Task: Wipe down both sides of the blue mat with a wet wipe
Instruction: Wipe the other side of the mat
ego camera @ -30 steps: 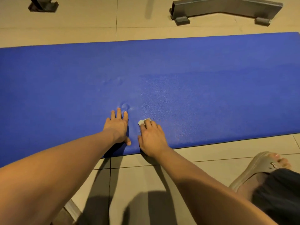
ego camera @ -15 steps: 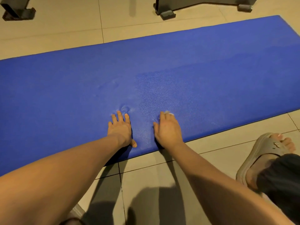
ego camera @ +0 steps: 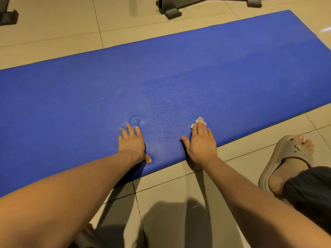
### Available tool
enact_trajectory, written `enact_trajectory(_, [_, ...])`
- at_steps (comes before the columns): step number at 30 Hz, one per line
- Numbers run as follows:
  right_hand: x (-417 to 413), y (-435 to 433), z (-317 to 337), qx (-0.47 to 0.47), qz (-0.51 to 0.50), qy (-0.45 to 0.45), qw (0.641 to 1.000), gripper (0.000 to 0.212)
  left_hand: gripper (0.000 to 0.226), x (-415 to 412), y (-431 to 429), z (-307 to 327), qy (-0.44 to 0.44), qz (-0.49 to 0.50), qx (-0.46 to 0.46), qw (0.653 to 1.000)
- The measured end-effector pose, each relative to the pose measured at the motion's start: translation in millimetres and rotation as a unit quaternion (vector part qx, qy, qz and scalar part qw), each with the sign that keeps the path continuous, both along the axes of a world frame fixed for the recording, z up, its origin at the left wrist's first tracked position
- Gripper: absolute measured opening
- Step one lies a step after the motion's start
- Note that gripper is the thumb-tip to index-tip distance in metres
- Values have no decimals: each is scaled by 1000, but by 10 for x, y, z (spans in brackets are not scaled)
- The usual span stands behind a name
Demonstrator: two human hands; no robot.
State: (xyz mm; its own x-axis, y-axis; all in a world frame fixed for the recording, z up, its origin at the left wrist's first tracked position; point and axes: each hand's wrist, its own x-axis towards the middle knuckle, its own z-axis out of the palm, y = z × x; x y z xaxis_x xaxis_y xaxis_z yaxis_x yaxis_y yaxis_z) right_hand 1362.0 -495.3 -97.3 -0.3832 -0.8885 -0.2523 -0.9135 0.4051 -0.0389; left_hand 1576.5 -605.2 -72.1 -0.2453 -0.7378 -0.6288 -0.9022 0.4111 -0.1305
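Head view. The blue mat (ego camera: 71, 104) lies unrolled and flat on the tiled floor (ego camera: 179, 185), running from the left edge of the view to its rounded end at upper right. Both hands rest on its upper face close to the near long edge. The left hand (ego camera: 132, 142) lies palm down with fingers straight and slightly spread, the thumb at the mat's edge, bracing the mat. The right hand (ego camera: 201, 142) also lies flat, its straight fingers pressing the wet wipe (ego camera: 199, 121) against the mat; only a crumpled white scrap of the wipe shows beyond the fingertips. A paler, speckled damp patch (ego camera: 179, 104) spreads between and beyond the hands, which suggests that part of this face is wiped while the left stretch and the underside are not yet done. Shallow dents (ego camera: 135, 120) just beyond the left fingertips indicate soft, compressible foam. The mat is probably light and limp, likely to slide or ripple under a stroke unless held down. For turning, the near long edge or a corner seems the best hold. A sandalled foot (ego camera: 286, 153) stands at right; a metal frame base (ego camera: 170, 8) sits beyond the mat.
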Motion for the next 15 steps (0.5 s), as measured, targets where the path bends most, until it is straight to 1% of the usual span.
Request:
enact_trajectory(2, [237,-31,15,-30,-26,-42,998,86,150,-25,5,10,-5,0,-3,1000])
enact_trajectory(3, [429,-19,16,-42,-23,-61,997,88,150,-34,5,14,-6,1,-4,1000])
enact_trajectory(5, [830,58,4,-60,18,-102,993,86,150,-42,1,18,-8,3,-4,1000])
enact_trajectory(7, [1079,194,-5,-52,84,-113,989,82,152,-42,-3,11,-6,6,-1,1000])
enact_trajectory(9, [1009,278,-34,-29,153,-81,985,78,152,-33,0,12,-7,5,-1,1000])
enact_trajectory(11, [735,300,-84,-16,174,-32,984,78,150,-20,3,9,-4,1,-6,1000])
enact_trajectory(15, [59,302,-108,3,66,21,998,81,149,11,5,10,1,-5,-6,1000])
